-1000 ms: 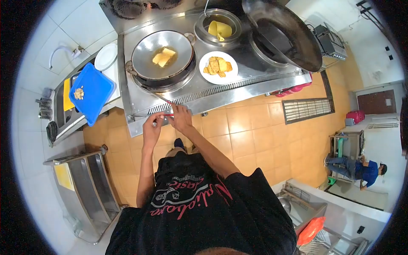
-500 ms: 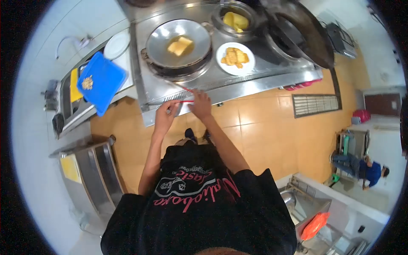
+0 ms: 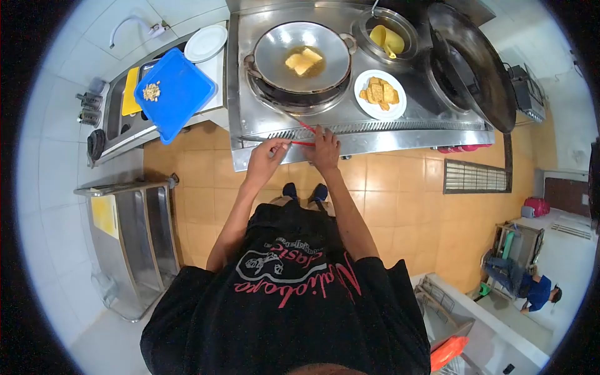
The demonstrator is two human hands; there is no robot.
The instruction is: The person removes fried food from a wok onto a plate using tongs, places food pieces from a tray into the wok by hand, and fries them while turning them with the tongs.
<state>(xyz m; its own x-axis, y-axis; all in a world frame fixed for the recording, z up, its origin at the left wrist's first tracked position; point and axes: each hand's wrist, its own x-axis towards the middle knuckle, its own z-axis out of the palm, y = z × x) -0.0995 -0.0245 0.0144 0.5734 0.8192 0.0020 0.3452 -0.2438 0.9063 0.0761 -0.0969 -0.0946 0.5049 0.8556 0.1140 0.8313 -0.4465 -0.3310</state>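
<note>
My left hand is closed at the stove's front edge, its fingertips pinching one end of a thin red-handled utensil. Beside it, my right hand has its fingers curled round the red handles. A second thin utensil with a red end slants from the wok's burner toward my right hand. Beyond my hands, the wok holds oil and pale yellow pieces. Browned fried pieces lie on a white plate to the right of the wok.
A yellow scoop rests in a round pot at the back. At right a large dark wok leans over a burner. On the left counter are a blue tray and a white plate. A person is at far right.
The view has shifted, so the stove and both hands appear farther right in the frame. Both hands stay close together on the red-handled utensils, and the food remains in the wok.
</note>
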